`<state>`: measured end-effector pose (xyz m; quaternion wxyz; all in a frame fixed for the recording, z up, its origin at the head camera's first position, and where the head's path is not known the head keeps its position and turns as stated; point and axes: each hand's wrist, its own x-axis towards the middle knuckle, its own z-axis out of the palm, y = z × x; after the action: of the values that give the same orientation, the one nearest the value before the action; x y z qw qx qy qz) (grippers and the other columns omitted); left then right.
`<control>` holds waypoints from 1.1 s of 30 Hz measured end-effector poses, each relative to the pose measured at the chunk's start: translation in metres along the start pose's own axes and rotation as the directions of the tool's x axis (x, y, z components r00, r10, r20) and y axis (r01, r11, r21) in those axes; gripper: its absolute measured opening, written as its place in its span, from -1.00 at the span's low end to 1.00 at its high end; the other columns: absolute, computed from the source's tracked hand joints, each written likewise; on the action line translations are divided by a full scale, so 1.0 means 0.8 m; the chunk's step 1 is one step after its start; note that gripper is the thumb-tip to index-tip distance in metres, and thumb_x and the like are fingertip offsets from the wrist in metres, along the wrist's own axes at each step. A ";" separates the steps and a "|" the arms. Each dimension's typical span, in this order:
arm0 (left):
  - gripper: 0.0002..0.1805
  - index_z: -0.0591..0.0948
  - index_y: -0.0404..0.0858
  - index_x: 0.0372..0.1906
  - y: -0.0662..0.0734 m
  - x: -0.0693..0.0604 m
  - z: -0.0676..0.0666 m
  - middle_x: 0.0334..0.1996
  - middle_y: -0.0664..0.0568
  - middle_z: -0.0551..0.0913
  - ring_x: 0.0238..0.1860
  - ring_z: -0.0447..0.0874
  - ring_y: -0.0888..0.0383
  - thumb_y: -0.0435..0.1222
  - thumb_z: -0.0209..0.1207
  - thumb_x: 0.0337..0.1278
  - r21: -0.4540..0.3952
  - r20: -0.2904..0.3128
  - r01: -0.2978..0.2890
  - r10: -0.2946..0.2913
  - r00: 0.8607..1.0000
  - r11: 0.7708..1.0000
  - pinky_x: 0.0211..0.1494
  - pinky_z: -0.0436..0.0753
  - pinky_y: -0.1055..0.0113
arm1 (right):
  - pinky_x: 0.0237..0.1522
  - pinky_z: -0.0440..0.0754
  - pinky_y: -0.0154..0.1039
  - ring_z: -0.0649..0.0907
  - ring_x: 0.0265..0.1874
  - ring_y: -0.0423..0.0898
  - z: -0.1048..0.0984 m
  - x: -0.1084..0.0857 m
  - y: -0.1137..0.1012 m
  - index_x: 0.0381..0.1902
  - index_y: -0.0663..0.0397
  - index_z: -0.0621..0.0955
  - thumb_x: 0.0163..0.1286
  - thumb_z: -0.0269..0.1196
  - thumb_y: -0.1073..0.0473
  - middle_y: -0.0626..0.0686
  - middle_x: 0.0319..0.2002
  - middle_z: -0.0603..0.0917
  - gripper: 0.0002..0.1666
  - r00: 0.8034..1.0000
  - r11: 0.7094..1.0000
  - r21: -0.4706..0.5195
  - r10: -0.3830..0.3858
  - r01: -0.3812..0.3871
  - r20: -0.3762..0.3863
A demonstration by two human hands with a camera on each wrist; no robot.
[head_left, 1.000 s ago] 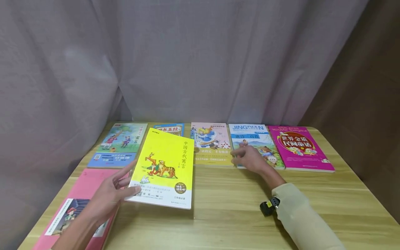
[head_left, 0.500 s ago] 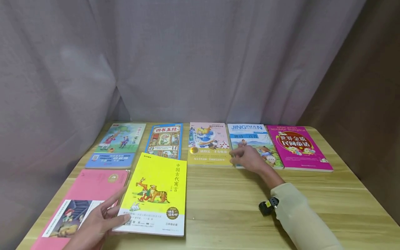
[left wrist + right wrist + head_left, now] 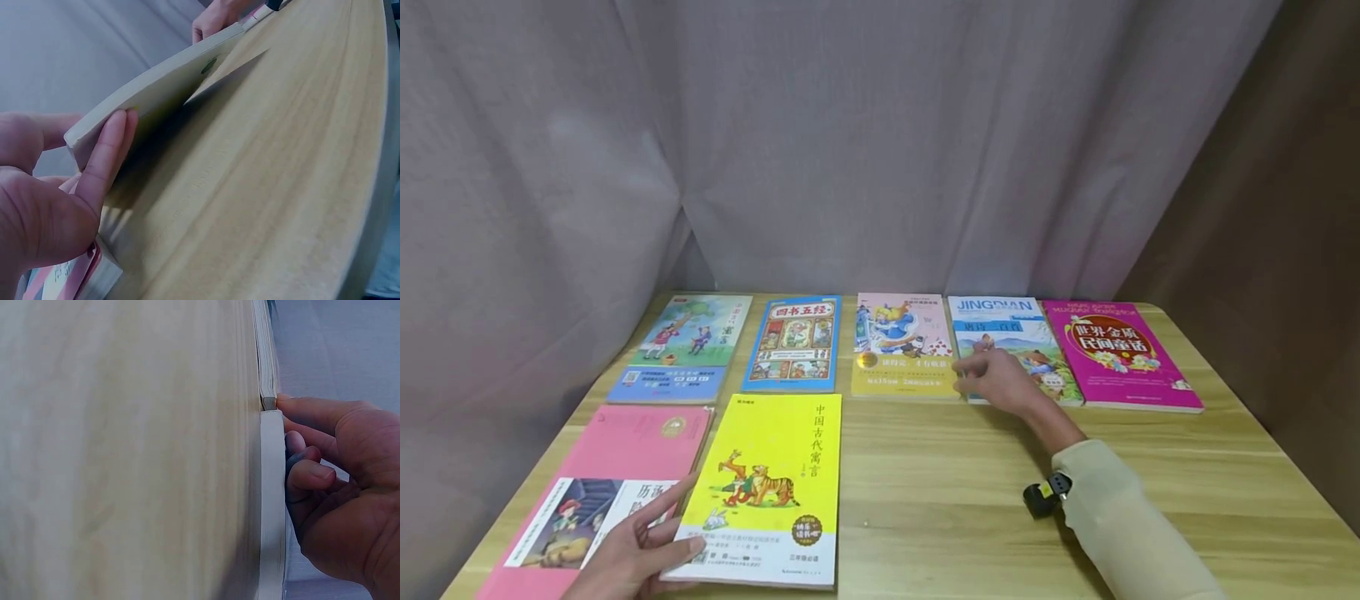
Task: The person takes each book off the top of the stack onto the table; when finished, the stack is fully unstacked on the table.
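Note:
My left hand [image 3: 636,546] grips the lower left corner of a yellow-and-white book [image 3: 767,467], thumb on the cover and fingers underneath. In the left wrist view, this book [image 3: 156,75] is tilted above the table with a shadow below it. My right hand [image 3: 1003,382] rests at the left side of the blue "JINGDIAN" book [image 3: 1000,312], its fingertips at the right edge of the pink-and-yellow book [image 3: 898,333]. In the right wrist view, my right hand [image 3: 350,481] has two digits extended and the other fingers loosely curled over the book's cover.
A green-and-blue book [image 3: 681,342], a blue-bordered book [image 3: 793,346] and a magenta book [image 3: 1123,358] lie in the back row. Left of the yellow book is a pink book [image 3: 632,442]. The wooden table [image 3: 970,517] ends at a grey curtain [image 3: 850,150].
The left hand has brought the yellow book lower and nearer, beside the pink book, uncovering the blue-bordered book. The right hand has stayed in place.

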<state>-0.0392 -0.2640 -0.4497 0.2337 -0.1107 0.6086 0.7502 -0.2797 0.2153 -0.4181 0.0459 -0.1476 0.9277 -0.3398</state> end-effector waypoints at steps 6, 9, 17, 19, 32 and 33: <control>0.15 -0.04 -0.23 0.73 0.012 0.013 0.017 0.21 -0.23 0.73 -0.05 0.86 -0.02 -0.35 0.46 0.23 0.199 -0.202 0.044 -0.003 0.979 0.979 0.00 0.87 0.09 | 0.49 0.48 0.26 0.18 0.64 0.33 0.000 -0.001 -0.001 0.26 0.29 0.67 0.41 0.40 0.18 0.39 0.35 0.59 -0.48 1.000 1.000 0.013 0.013 -0.013 -0.001; 0.15 -0.02 -0.25 0.73 0.015 0.015 0.021 0.26 -0.32 0.68 -0.02 0.85 -0.01 -0.38 0.46 0.20 0.260 -0.219 0.049 0.010 0.976 0.964 0.02 0.85 0.14 | 0.50 0.46 0.26 0.19 0.63 0.33 0.002 -0.002 -0.001 0.25 0.30 0.68 0.40 0.41 0.18 0.39 0.30 0.64 -0.49 1.000 1.000 0.009 0.006 -0.006 -0.003; 0.14 0.12 -0.17 0.71 0.014 0.011 0.028 0.03 -0.12 0.77 -0.12 0.66 0.10 -0.32 0.54 0.08 0.486 -0.272 0.102 0.040 0.961 0.868 -0.27 0.60 0.35 | 0.55 0.39 0.28 0.17 0.64 0.34 0.000 -0.004 -0.001 0.28 0.29 0.66 0.42 0.40 0.19 0.39 0.45 0.49 -0.48 1.000 1.000 0.003 0.013 -0.013 0.012; 0.14 0.18 -0.15 0.69 0.014 0.012 0.031 -0.07 -0.01 0.74 -0.14 0.57 0.12 -0.28 0.56 0.04 0.545 -0.308 0.138 0.044 0.950 0.827 -0.28 0.48 0.33 | 0.55 0.38 0.28 0.18 0.64 0.33 -0.001 -0.004 -0.002 0.28 0.29 0.66 0.42 0.39 0.19 0.38 0.43 0.51 -0.48 1.000 1.000 0.000 0.009 -0.009 0.010; 0.16 0.20 -0.13 0.69 0.006 0.013 0.043 0.02 -0.07 0.77 -0.14 0.63 0.11 -0.31 0.58 -0.04 0.558 -0.335 0.174 0.028 0.942 0.811 -0.14 0.61 0.31 | 0.46 0.50 0.26 0.20 0.63 0.33 -0.002 -0.006 0.000 0.29 0.28 0.66 0.43 0.39 0.18 0.37 0.39 0.56 -0.48 1.000 1.000 -0.017 0.026 -0.026 0.009; 0.16 0.20 -0.13 0.69 0.006 0.014 0.043 0.00 -0.06 0.77 -0.14 0.62 0.12 -0.32 0.57 -0.03 0.560 -0.335 0.173 0.031 0.942 0.810 -0.15 0.61 0.31 | 0.49 0.47 0.26 0.19 0.64 0.32 -0.003 -0.006 0.001 0.29 0.28 0.66 0.43 0.39 0.18 0.37 0.43 0.52 -0.48 0.999 0.999 -0.015 0.031 -0.031 0.007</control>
<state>-0.0470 -0.2293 -0.4423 0.1798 -0.1800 0.8341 0.4893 -0.2755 0.2188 -0.4172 0.0536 -0.1347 0.9321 -0.3318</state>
